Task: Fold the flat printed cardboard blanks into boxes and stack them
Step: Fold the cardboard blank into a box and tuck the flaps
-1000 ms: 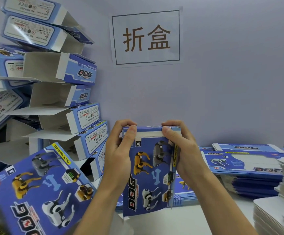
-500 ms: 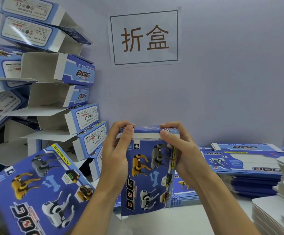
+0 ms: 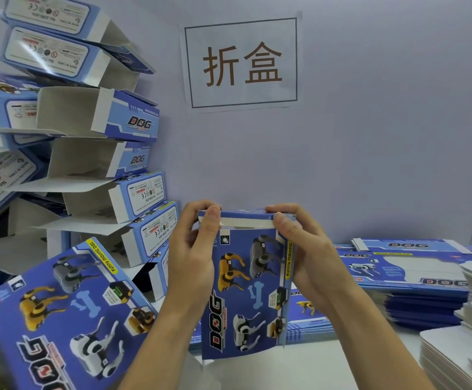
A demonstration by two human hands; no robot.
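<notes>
I hold a blue printed box (image 3: 247,294) upright above the table, its front showing toy dogs and the word DOG. My left hand (image 3: 194,257) grips its top left corner, thumb pressing on the top flap. My right hand (image 3: 303,249) grips the top right corner, fingers curled over the flap's edge. A white strip of the tuck flap (image 3: 244,222) shows along the top. A leaning stack of folded boxes (image 3: 108,153) rises at the left. Flat blue blanks (image 3: 406,274) lie piled at the right.
A folded box (image 3: 63,311) lies tilted at the lower left. Piles of white card sheets (image 3: 460,353) sit at the right edge. A paper sign (image 3: 243,63) hangs on the pale wall behind. White tabletop (image 3: 327,367) shows under the held box.
The top flap has come down closer over the box's top, leaving a narrower white strip. Both hands keep their grip on the top corners.
</notes>
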